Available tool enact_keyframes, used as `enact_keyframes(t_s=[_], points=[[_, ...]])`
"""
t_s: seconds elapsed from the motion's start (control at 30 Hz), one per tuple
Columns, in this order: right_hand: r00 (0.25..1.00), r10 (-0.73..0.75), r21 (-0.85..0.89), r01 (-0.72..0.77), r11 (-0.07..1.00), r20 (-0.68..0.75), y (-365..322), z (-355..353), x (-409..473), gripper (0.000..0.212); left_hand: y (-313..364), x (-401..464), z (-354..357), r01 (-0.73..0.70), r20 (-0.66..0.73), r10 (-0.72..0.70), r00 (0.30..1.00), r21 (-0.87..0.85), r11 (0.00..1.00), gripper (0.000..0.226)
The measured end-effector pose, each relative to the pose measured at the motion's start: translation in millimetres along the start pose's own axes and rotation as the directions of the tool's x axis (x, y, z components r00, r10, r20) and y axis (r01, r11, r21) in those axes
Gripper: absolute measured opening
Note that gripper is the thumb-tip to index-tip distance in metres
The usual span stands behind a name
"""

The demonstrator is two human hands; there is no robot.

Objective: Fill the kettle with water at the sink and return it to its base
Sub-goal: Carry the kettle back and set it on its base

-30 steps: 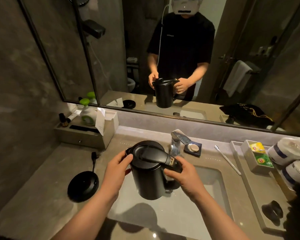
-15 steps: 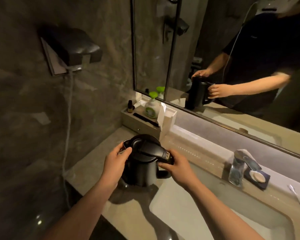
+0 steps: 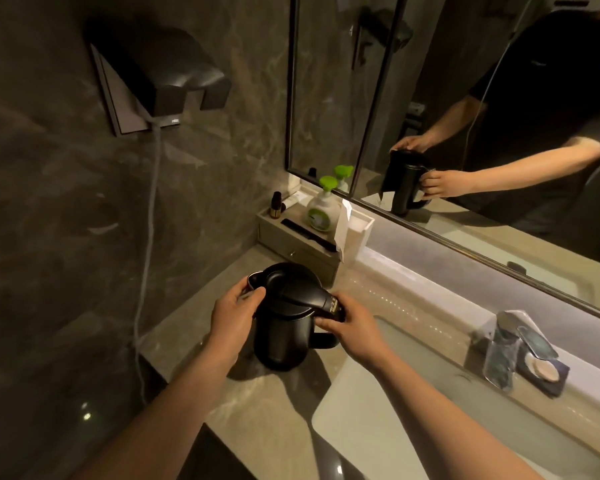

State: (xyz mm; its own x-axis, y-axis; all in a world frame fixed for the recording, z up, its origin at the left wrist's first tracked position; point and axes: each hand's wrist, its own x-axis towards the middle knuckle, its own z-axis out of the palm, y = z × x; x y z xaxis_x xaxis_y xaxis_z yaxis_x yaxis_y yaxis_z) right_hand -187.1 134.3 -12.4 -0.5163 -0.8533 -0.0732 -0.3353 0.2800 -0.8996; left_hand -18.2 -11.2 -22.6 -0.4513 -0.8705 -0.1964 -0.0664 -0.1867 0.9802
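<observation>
While both forearms reach forward and down from the bottom of the frame, we see the left hand (image 3: 234, 318) pressed flat against the side of the black kettle (image 3: 284, 327), its fingers (image 3: 253, 293) curled up near the spout. The right hand (image 3: 352, 329) comes in from the other side, fingers wrapped round the kettle's handle just under the lid. So both hands hold the kettle, one cupping the body, one closed on the handle.

Behind the kettle stands a small drawer tray (image 3: 291, 249) against the wall, carrying a green-capped soap bottle (image 3: 321, 211), a dark little bottle (image 3: 276, 204) and a black comb (image 3: 307, 233). To the right the pale sink (image 3: 378, 420) opens in the counter (image 3: 257, 410), with the chrome faucet (image 3: 503, 348) beyond it and a soap dish (image 3: 542, 370) just beside that. A mirror (image 3: 343, 98) above repeats the hands and kettle. A cord (image 3: 149, 237) hangs down the dark wall from a mounted unit (image 3: 160, 71).

The kettle stands upright, lid shut, on the counter left of the sink, between the two hands; we cannot tell whether the base lies beneath it.
</observation>
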Motion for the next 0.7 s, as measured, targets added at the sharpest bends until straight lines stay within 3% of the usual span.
enact_keyframes(t_s=[0.7], points=[[1.0, 0.004, 0.018, -0.005, 1.0, 0.031, 12, 11, 16, 0.033, -4, 9, -6, -0.017, 0.021, 0.017, 1.0, 0.039, 0.999, 0.023]])
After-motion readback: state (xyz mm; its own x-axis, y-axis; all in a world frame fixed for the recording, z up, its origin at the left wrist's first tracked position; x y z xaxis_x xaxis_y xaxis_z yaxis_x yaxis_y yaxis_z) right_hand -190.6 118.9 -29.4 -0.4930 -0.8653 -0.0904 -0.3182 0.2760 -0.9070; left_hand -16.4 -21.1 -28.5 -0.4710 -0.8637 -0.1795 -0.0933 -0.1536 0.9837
